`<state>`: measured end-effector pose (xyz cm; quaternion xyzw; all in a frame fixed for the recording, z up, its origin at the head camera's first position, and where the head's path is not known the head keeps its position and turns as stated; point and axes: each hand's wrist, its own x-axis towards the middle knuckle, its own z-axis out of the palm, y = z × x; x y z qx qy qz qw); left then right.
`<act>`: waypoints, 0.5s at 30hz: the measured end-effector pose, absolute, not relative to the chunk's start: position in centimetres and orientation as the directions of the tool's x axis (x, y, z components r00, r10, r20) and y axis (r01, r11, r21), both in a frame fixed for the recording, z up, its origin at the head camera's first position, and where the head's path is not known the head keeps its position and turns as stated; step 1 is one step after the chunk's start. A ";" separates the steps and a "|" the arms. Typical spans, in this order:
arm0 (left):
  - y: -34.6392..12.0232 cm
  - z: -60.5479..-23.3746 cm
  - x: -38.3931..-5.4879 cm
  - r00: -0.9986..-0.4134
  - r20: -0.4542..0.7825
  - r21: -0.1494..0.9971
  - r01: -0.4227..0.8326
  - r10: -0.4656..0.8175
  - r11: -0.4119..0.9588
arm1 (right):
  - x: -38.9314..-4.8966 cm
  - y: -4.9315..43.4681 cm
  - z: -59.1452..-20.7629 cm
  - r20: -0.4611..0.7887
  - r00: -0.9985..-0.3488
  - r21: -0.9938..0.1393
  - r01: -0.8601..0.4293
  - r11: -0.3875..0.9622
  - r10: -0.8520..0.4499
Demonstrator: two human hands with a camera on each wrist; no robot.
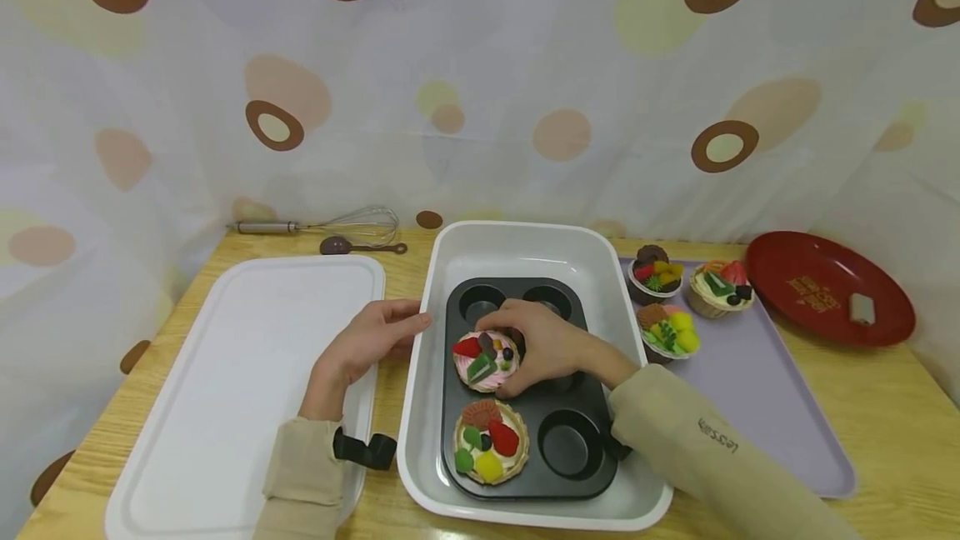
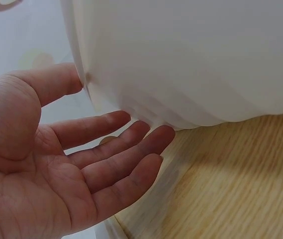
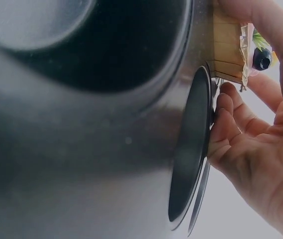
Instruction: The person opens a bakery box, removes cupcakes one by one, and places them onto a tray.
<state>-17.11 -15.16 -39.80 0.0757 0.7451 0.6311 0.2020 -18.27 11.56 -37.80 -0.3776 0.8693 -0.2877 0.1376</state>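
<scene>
A dark muffin tin (image 1: 536, 486) lies inside a white plastic tub (image 1: 517, 233). My right hand (image 1: 551, 344) grips a toy cupcake with pink cream (image 1: 486, 362) at the tin's middle left cup, thumb on the near side and fingers on the far side. In the right wrist view its tan pleated case (image 3: 228, 45) shows between thumb and fingers; whether it is fully seated is hidden. A fruit-topped cupcake (image 1: 491, 442) sits in the near left cup. My left hand (image 1: 371, 340), fingers extended, is at the tub's left wall, its thumb touching that wall in the left wrist view.
Left of the tub is a white tray or lid (image 1: 247, 390). Behind it lie a whisk (image 1: 322, 226) and a brown spoon (image 1: 363, 247). Three more cupcakes (image 1: 667, 332) stand on a purple tray (image 1: 750, 390) at right, beside a red plate (image 1: 825, 252) bearing a small pale block (image 1: 862, 309).
</scene>
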 end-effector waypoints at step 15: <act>-15.1 -39.5 -17.3 -0.901 -0.223 0.966 -0.153 0.371 0.209 | -18.3 11.7 -37.7 -0.021 -0.679 -0.610 -0.573 0.547 -0.734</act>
